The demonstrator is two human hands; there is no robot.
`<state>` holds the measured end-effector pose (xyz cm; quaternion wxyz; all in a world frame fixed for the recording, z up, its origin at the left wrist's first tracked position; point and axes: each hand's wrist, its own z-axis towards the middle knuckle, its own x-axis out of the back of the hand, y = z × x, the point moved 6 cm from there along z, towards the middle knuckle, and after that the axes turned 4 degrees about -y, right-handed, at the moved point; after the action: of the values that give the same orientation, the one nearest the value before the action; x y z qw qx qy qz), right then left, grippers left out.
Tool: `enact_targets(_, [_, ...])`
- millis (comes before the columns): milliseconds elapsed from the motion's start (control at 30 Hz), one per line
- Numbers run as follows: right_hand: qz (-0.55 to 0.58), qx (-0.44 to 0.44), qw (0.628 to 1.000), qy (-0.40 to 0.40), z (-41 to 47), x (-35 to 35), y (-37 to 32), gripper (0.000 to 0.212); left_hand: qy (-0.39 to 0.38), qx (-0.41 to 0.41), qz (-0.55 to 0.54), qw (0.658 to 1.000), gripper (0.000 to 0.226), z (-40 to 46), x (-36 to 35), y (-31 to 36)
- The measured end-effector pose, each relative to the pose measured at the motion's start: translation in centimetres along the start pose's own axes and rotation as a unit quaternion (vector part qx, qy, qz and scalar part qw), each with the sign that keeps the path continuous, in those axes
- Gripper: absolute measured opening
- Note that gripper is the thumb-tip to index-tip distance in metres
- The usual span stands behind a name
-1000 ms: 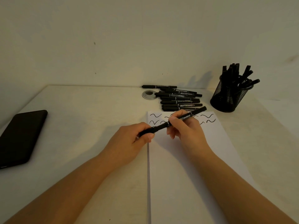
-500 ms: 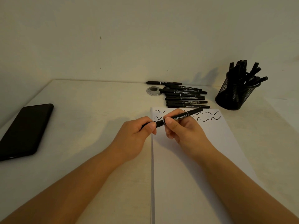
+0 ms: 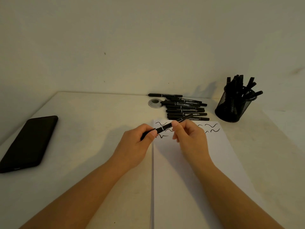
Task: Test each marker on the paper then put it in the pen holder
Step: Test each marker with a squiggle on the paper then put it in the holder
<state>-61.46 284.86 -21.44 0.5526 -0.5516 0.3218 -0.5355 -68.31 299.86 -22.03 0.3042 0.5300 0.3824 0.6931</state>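
Observation:
Both hands hold one black marker tilted over the top left of the white paper. My left hand pinches its lower left end, at the cap. My right hand grips the barrel with thumb and fingers. Black squiggles run across the paper's top edge. A pile of black markers lies just beyond the paper. The black mesh pen holder stands at the back right with several markers upright in it.
A black phone lies flat near the table's left edge. A round grey cable grommet sits in the table beside the marker pile. The wall rises right behind the table's far edge.
The marker and both hands sit slightly lower and further left over the paper. A squiggle near the paper's left edge, earlier hidden by the hands, shows below the marker.

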Motion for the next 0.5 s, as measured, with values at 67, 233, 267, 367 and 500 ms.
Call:
enact_targets(67, [-0.088,0.108,0.990,0.028,-0.4,0.6,-1.9,0.018,0.016,0.002,0.024,1.000,0.018,0.3,0.4,0.1])
enact_targets(233, [-0.394,0.382,0.835,-0.035,-1.3,-0.3,-5.5,0.020,-0.004,-0.037,0.073,0.997,0.019,1.8,-0.1,2.8])
enact_targets(267, [-0.412,0.401,0.818,-0.036,-1.1,0.0,-5.8,0.019,-0.013,-0.052,0.085,0.995,0.021,2.2,-0.4,3.7])
enact_targets(367, [-0.456,0.417,0.786,-0.032,0.3,1.7,-6.6,0.014,-0.026,-0.081,0.099,0.991,0.033,3.3,-1.0,6.3])
enact_targets(500, [-0.443,0.333,0.833,0.003,4.3,6.0,-7.5,0.017,0.011,-0.074,0.083,0.994,0.051,7.0,0.3,7.9])
